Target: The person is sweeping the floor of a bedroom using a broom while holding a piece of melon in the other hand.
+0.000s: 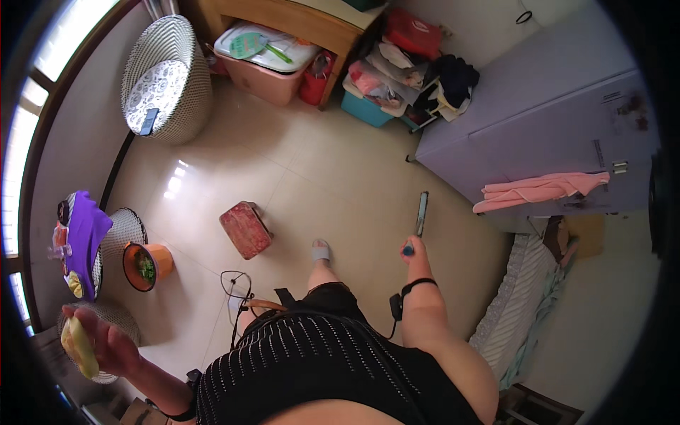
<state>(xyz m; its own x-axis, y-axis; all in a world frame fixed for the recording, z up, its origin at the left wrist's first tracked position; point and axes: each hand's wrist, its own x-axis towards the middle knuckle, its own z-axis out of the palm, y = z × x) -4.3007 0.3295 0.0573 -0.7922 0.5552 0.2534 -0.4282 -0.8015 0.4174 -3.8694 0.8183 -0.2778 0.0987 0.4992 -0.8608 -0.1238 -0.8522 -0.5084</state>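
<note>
At the far lower left, my left hand (pixel 117 347) is closed around a pale yellow, elongated piece of fruit or vegetable (pixel 80 347); its exact kind is unclear. My right hand (pixel 415 252), held out in front on the right, grips the handle of a knife (pixel 423 212). The blade points away from me, and the handle's bluish end shows below the fist. Beyond my left hand, a small table with a purple cloth (pixel 91 230) carries several small items. Beside it an orange bucket (pixel 161 261) stands on the floor with green leaves (pixel 145 268) inside.
A low red stool (pixel 246 230) stands ahead on the tiled floor. A woven chair (pixel 185 78) with a phone (pixel 149 122) is at the far left. Storage boxes (pixel 265 79) sit under a wooden table. A grey-purple cabinet (pixel 510 127) with a pink cloth (pixel 542 190) borders the right. Cables (pixel 237 283) hang before me.
</note>
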